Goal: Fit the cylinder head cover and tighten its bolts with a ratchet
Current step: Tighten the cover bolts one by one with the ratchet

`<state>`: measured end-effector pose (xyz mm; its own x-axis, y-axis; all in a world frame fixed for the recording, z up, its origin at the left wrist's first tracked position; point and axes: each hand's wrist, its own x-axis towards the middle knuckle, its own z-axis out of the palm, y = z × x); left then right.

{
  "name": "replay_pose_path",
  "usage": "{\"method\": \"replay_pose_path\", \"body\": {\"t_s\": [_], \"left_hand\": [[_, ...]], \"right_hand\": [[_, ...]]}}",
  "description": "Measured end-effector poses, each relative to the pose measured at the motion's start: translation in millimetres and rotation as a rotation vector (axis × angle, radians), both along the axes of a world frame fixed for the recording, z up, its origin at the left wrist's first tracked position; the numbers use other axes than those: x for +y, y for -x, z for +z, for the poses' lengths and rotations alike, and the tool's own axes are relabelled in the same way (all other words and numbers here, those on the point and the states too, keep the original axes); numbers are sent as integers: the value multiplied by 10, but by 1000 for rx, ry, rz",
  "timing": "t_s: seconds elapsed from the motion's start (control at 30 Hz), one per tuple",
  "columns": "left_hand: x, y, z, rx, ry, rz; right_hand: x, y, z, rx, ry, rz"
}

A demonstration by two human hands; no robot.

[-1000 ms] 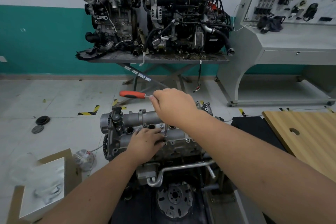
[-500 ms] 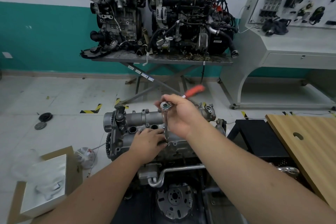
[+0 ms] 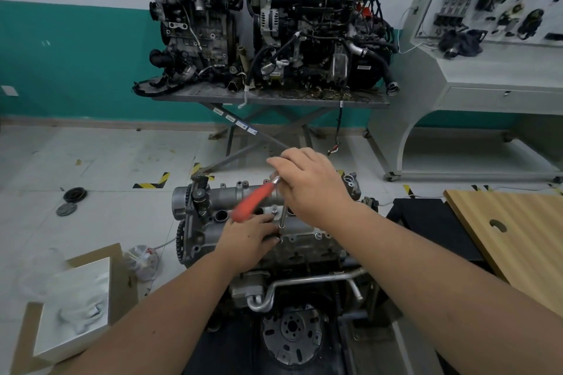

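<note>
The grey cylinder head cover [image 3: 231, 196] sits on top of the engine in front of me. My right hand [image 3: 310, 186] grips the head of a ratchet whose red handle [image 3: 253, 201] points down to the left. The ratchet's thin extension bar [image 3: 283, 216] stands upright on a bolt in the cover's near edge. My left hand [image 3: 248, 237] rests on the cover beside the foot of the bar, fingertips at the socket. The bolt itself is hidden.
A wooden board with a hole [image 3: 515, 237] lies to the right. A cardboard box with a white pack [image 3: 76, 304] sits on the floor at left. Two engines stand on a lift table [image 3: 268, 97] behind, and a grey display bench [image 3: 487, 70] is at back right.
The red handle has swung round, from pointing left, then up to the right, to pointing down-left now. My left hand has stayed on the cover.
</note>
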<state>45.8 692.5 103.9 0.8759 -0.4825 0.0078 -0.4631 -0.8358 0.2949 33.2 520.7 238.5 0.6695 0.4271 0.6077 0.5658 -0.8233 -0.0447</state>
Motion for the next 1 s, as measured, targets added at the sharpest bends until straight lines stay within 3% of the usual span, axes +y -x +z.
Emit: {"method": "replay_pose_path", "body": {"t_s": [0.13,0.27,0.4,0.5,0.6,0.7,0.77,0.83,0.9,1.0], "left_hand": [[-11,28,23,-16,-19,14],[-24,24,49,-5,-65,12],[-30,26,48,17,-66,27],[-33,21,39,42,-43,36],[-23,17,27,42,-32,32],[-15,21,24,33,-31,31],[-21,21,30,23,-29,28],[-30,23,42,28,-35,29],[-35,21,49,45,-38,29],[-24,15,45,61,-36,33]], "right_hand": [[12,37,150,184,184,-44],[83,48,252,238,232,9],[245,65,331,333,200,-56],[352,33,446,555,58,-200],[356,12,492,872,-335,-204],[340,43,425,1251,-1081,-73],[348,54,331,1355,-1553,61],[347,37,206,1286,-1849,119],[333,4,107,1146,-2019,118],[300,38,14,886,-1923,10]]}}
